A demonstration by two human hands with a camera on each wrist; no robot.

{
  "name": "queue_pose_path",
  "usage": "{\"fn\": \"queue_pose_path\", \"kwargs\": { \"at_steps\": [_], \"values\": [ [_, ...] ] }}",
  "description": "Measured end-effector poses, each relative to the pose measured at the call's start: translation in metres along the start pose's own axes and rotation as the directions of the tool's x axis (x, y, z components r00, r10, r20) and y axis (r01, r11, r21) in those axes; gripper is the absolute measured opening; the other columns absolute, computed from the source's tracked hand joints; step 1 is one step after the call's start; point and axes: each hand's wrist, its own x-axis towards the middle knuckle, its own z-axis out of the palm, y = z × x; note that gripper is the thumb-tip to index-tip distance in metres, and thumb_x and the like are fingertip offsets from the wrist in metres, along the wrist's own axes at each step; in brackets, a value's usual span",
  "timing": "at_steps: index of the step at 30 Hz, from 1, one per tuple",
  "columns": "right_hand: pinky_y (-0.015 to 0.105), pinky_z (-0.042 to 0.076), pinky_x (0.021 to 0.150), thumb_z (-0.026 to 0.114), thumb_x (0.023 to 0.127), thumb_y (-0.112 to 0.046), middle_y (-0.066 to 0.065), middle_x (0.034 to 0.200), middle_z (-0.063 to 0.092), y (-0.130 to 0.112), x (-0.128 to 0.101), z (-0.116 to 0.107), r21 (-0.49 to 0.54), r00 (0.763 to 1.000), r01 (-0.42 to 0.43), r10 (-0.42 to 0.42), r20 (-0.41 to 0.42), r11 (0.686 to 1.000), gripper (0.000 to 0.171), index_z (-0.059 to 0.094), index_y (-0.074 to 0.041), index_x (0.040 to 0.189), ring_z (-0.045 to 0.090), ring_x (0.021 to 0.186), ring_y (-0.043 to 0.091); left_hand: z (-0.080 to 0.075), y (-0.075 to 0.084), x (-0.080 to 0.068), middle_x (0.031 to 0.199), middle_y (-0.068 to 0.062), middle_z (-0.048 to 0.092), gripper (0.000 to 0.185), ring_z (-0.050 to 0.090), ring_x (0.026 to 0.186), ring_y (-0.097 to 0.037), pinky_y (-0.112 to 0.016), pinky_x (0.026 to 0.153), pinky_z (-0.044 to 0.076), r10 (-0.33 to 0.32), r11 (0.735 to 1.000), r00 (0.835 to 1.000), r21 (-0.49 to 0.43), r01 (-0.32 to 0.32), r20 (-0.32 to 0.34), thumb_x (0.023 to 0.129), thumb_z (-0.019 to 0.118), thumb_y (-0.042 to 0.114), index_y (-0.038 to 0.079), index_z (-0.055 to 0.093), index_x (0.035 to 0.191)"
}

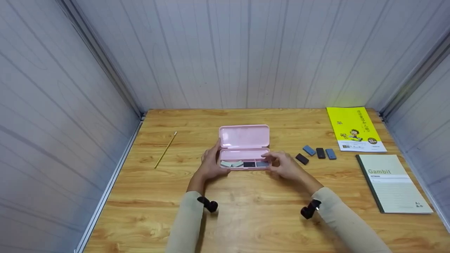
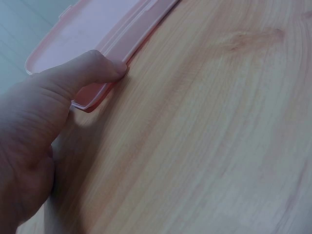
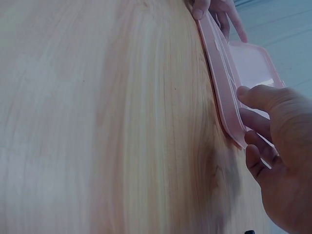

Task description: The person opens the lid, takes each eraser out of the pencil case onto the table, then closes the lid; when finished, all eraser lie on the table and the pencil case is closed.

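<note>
A pink pencil case (image 1: 244, 130) lies with its lid swung back on the wooden table. My left hand (image 1: 212, 163) grips its left end, the thumb (image 2: 105, 68) pressing the front edge. In the case's front row lie white erasers (image 1: 232, 164), a black eraser (image 1: 249, 164) and a blue-grey eraser (image 1: 262, 164). At the right end, my right hand (image 1: 286, 167) reaches over the rim beside the blue-grey eraser, its fingers loosely bent. In the right wrist view nothing shows between that thumb and fingers (image 3: 253, 122).
Right of the case lie blue erasers (image 1: 330, 154) and black erasers (image 1: 302, 159). A yellow booklet (image 1: 355, 128) and a Gambit notebook (image 1: 393, 184) rest farther right. A pencil (image 1: 165, 150) lies on the left. Panelled walls (image 1: 225, 52) enclose the table.
</note>
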Motion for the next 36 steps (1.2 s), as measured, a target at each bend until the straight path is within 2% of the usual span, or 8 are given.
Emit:
{"fn": "queue_pose_path", "kwargs": {
  "at_steps": [4, 6, 15, 20, 24, 29, 33, 36],
  "values": [
    [0.032, 0.046, 0.095, 0.08, 0.1, -0.003, 0.017, 0.121, 0.082, 0.001, 0.001, 0.003, -0.01, 1.0, 0.02, -0.02, -0.013, 1.0, 0.039, 0.076, -0.001, 0.139, 0.06, 0.107, 0.025, 0.001, -0.002, 0.0, 0.173, -0.012, 0.055, 0.14, 0.041, 0.154, -0.04, -0.063, 0.137, 0.014, 0.006, 1.0, 1.0, 0.013, -0.006, -0.005, 0.074, 0.103, 0.03, 0.019, 0.015, 0.183],
    [0.031, 0.045, 0.093, 0.08, 0.1, -0.003, 0.017, 0.119, 0.081, 0.001, 0.002, 0.003, -0.007, 1.0, 0.017, -0.017, -0.011, 1.0, 0.038, 0.076, -0.002, 0.138, 0.058, 0.105, 0.024, 0.001, -0.002, 0.001, 0.174, -0.011, 0.054, 0.141, 0.04, 0.155, -0.04, -0.062, 0.137, 0.013, 0.006, 1.0, 1.0, 0.012, -0.006, -0.005, 0.074, 0.103, 0.03, 0.021, 0.015, 0.183],
    [0.027, 0.046, 0.09, 0.079, 0.101, -0.006, 0.015, 0.122, 0.079, 0.001, 0.003, 0.003, 0.0, 1.0, -0.008, 0.008, 0.014, 1.0, 0.039, 0.076, -0.006, 0.14, 0.057, 0.104, 0.021, 0.001, -0.004, 0.001, 0.172, -0.011, 0.057, 0.143, 0.041, 0.157, -0.041, -0.063, 0.137, 0.014, 0.033, 0.999, 0.999, 0.007, -0.033, -0.02, 0.071, 0.103, 0.03, 0.019, 0.016, 0.183],
    [0.027, 0.046, 0.089, 0.081, 0.1, -0.005, 0.015, 0.122, 0.077, -0.004, 0.004, 0.005, -0.001, 1.0, 0.02, -0.02, 0.01, 1.0, 0.041, 0.075, -0.006, 0.141, 0.059, 0.101, 0.021, 0.001, -0.002, 0.0, 0.174, -0.012, 0.053, 0.142, 0.039, 0.158, -0.042, -0.064, 0.138, 0.012, 0.022, 1.0, 1.0, -0.007, -0.022, -0.018, 0.07, 0.102, 0.03, 0.02, 0.016, 0.183],
    [0.032, 0.045, 0.093, 0.081, 0.101, -0.008, 0.018, 0.124, 0.068, -0.007, 0.005, 0.008, -0.023, 0.999, 0.022, -0.021, 0.027, 1.0, 0.041, 0.075, -0.009, 0.142, 0.057, 0.109, 0.026, 0.0, 0.001, -0.002, 0.175, -0.013, 0.052, 0.14, 0.038, 0.158, -0.043, -0.064, 0.137, 0.012, 0.023, 1.0, 1.0, 0.001, -0.023, -0.02, 0.071, 0.102, 0.028, 0.02, 0.017, 0.183],
    [0.042, 0.04, 0.101, 0.084, 0.101, -0.015, 0.017, 0.132, 0.06, -0.007, 0.006, 0.012, -0.05, 0.998, -0.028, 0.031, 0.059, 0.998, 0.039, 0.079, -0.015, 0.14, 0.049, 0.124, 0.033, -0.001, 0.002, -0.004, 0.18, -0.011, 0.046, 0.14, 0.038, 0.156, -0.041, -0.063, 0.136, 0.013, 0.025, 1.0, 1.0, -0.008, -0.025, -0.017, 0.072, 0.102, 0.029, 0.022, 0.017, 0.183],
    [0.042, 0.038, 0.099, 0.086, 0.099, -0.016, 0.016, 0.125, 0.061, -0.006, 0.008, 0.015, -0.075, 0.999, -0.006, 0.01, 0.052, 0.997, 0.036, 0.082, -0.015, 0.135, 0.049, 0.121, 0.032, 0.0, -0.001, -0.003, 0.177, -0.011, 0.049, 0.141, 0.041, 0.153, -0.039, -0.062, 0.135, 0.016, 0.024, 1.0, 1.0, -0.015, -0.024, -0.018, 0.071, 0.102, 0.031, 0.021, 0.017, 0.183],
    [0.043, 0.038, 0.099, 0.086, 0.099, -0.017, 0.016, 0.127, 0.062, -0.005, 0.009, 0.015, -0.08, 0.999, 0.018, -0.015, 0.044, 0.997, 0.034, 0.082, -0.016, 0.132, 0.049, 0.122, 0.033, 0.001, -0.002, -0.002, 0.175, -0.012, 0.052, 0.141, 0.041, 0.153, -0.04, -0.061, 0.133, 0.017, 0.03, 1.0, 0.999, -0.01, -0.03, -0.02, 0.071, 0.102, 0.03, 0.021, 0.017, 0.183]
  ]
}}
